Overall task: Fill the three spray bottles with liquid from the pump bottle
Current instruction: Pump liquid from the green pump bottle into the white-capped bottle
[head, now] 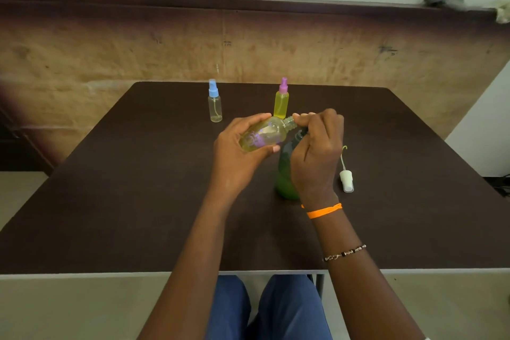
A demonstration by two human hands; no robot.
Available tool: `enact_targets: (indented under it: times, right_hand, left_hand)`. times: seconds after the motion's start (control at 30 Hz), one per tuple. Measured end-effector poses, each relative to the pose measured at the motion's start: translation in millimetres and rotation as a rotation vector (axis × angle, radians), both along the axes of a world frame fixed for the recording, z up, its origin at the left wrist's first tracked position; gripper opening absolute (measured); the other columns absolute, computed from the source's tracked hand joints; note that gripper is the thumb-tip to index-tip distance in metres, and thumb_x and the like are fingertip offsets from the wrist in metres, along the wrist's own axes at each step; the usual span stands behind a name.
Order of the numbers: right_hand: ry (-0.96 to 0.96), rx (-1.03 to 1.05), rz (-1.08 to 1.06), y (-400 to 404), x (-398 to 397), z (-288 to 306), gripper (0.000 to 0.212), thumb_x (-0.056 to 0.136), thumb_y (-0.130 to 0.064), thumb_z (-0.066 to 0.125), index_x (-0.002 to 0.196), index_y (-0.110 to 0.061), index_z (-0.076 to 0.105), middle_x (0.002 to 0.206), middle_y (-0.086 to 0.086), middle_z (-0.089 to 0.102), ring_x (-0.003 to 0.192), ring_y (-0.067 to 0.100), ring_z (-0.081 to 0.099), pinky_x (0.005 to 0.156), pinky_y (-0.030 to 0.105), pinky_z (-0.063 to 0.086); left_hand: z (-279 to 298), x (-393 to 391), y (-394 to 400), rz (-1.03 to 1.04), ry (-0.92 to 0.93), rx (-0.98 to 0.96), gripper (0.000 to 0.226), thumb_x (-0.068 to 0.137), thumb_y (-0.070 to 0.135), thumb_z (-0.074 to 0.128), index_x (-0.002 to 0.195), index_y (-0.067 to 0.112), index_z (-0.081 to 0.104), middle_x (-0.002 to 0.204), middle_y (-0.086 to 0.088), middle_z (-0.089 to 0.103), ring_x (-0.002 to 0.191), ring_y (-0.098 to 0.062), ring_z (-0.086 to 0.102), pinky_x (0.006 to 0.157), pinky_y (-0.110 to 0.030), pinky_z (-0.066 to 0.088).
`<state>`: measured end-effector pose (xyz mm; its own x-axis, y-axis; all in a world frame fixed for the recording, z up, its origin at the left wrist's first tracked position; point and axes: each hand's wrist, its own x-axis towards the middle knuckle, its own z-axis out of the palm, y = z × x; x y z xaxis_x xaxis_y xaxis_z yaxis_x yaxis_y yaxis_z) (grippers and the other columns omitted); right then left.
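My left hand [242, 143] grips an uncapped clear spray bottle [265, 134], tilted on its side with its threaded neck pointing right. It holds some yellow liquid. My right hand [317, 146] rests on top of the green pump bottle [285, 174], fingers curled over the pump head, which is hidden. The open neck meets my right fingertips. A white spray cap [347, 179] with its tube lies on the table to the right. At the back stand a pink-capped bottle [281, 103] full of yellow liquid and a blue-capped bottle [214, 103] that looks nearly empty.
Everything stands on a dark brown table [138, 188]; its near edge runs just above my knees. Behind it is a worn tan wall panel [110, 58]. Pale floor shows on both sides.
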<state>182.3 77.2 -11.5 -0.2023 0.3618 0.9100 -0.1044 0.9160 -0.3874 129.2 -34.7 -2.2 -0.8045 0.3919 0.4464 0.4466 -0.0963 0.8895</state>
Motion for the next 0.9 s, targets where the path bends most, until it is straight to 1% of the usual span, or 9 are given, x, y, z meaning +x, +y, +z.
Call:
enact_targets:
  times: [0.07, 0.13, 0.23, 0.3, 0.37, 0.43, 0.5, 0.7, 0.9]
  right_hand:
    - [-0.001, 0.029, -0.018, 2.4, -1.0, -5.4, 0.025, 0.083, 0.015, 0.044, 0.085, 0.005, 0.066, 0.075, 0.016, 0.05, 0.075, 0.024, 0.043, 0.06, 0.046, 0.045]
    - [0.001, 0.035, -0.038, 2.3, -1.8, -10.1, 0.026, 0.088, 0.008, 0.041, 0.085, 0.005, 0.066, 0.075, 0.017, 0.051, 0.074, 0.023, 0.042, 0.06, 0.044, 0.044]
    - [-0.009, 0.044, -0.037, 0.9, -2.0, -10.9, 0.026, 0.083, 0.009, 0.039, 0.085, 0.005, 0.065, 0.076, 0.018, 0.051, 0.074, 0.025, 0.043, 0.061, 0.044, 0.044]
    - [-0.032, 0.052, -0.014, 1.1, -1.2, -5.1, 0.027, 0.075, 0.011, 0.039, 0.084, 0.004, 0.063, 0.077, 0.018, 0.051, 0.074, 0.028, 0.044, 0.06, 0.048, 0.044]
    - [-0.05, 0.036, 0.014, 0.5, 0.6, 2.8, 0.024, 0.072, 0.006, 0.04, 0.08, 0.003, 0.062, 0.077, 0.018, 0.051, 0.073, 0.032, 0.046, 0.06, 0.05, 0.043]
    - [-0.056, 0.01, 0.034, -2.0, 2.9, 7.2, 0.021, 0.072, 0.0, 0.041, 0.079, 0.003, 0.061, 0.078, 0.017, 0.051, 0.074, 0.03, 0.045, 0.061, 0.049, 0.043]
    - [-0.058, 0.018, 0.032, -3.9, 4.1, 4.8, 0.022, 0.072, -0.003, 0.042, 0.081, 0.003, 0.062, 0.078, 0.016, 0.05, 0.076, 0.026, 0.043, 0.062, 0.047, 0.043]
    - [-0.053, 0.039, 0.019, 2.0, -0.7, -9.2, 0.026, 0.068, 0.0, 0.044, 0.085, 0.006, 0.063, 0.079, 0.018, 0.05, 0.077, 0.025, 0.041, 0.063, 0.047, 0.045]
    - [-0.076, 0.003, 0.088, -0.2, 0.8, 2.0, 0.021, 0.07, -0.007, 0.046, 0.082, 0.003, 0.059, 0.081, 0.017, 0.049, 0.079, 0.025, 0.042, 0.065, 0.047, 0.045]
  left_hand:
    - [-1.7, 0.1, 1.4, 0.017, 0.009, -0.007, 0.057, 0.062, -0.004, 0.081, 0.111, 0.019, 0.065, 0.111, -0.007, 0.066, 0.099, -0.006, 0.063, 0.086, -0.016, 0.049]
    - [-3.7, 0.1, 0.9, 0.024, 0.012, -0.018, 0.056, 0.061, -0.004, 0.081, 0.111, 0.018, 0.066, 0.11, -0.006, 0.066, 0.098, -0.004, 0.063, 0.085, -0.014, 0.048]
    - [-3.3, 0.3, -0.3, 0.024, 0.01, -0.027, 0.056, 0.062, -0.004, 0.081, 0.112, 0.015, 0.066, 0.11, -0.005, 0.065, 0.094, 0.004, 0.061, 0.082, -0.01, 0.046]
    - [-1.9, 0.3, -0.7, 0.022, 0.013, -0.03, 0.056, 0.062, -0.003, 0.081, 0.113, 0.015, 0.066, 0.11, -0.005, 0.065, 0.095, 0.002, 0.061, 0.083, -0.011, 0.046]
    - [-1.0, 0.0, -0.8, 0.017, 0.011, -0.025, 0.055, 0.063, -0.002, 0.081, 0.113, 0.015, 0.066, 0.11, -0.005, 0.065, 0.096, -0.001, 0.062, 0.085, -0.013, 0.047]
    - [-0.4, -0.3, -0.8, 0.008, 0.005, -0.013, 0.055, 0.063, -0.002, 0.082, 0.114, 0.013, 0.066, 0.11, -0.007, 0.065, 0.098, -0.004, 0.062, 0.087, -0.016, 0.048]
    - [-0.8, 0.0, -0.5, 0.004, 0.006, -0.007, 0.055, 0.063, -0.001, 0.082, 0.114, 0.014, 0.066, 0.111, -0.007, 0.065, 0.099, -0.007, 0.063, 0.087, -0.018, 0.05]
    - [-3.2, 1.5, -0.9, 0.015, 0.013, -0.034, 0.055, 0.063, -0.003, 0.081, 0.113, 0.015, 0.066, 0.111, -0.004, 0.065, 0.096, 0.001, 0.061, 0.083, -0.011, 0.048]
    - [-1.0, -0.3, -1.2, 0.028, 0.02, -0.029, 0.056, 0.062, -0.001, 0.082, 0.113, 0.014, 0.066, 0.11, -0.006, 0.065, 0.098, -0.005, 0.062, 0.086, -0.015, 0.049]
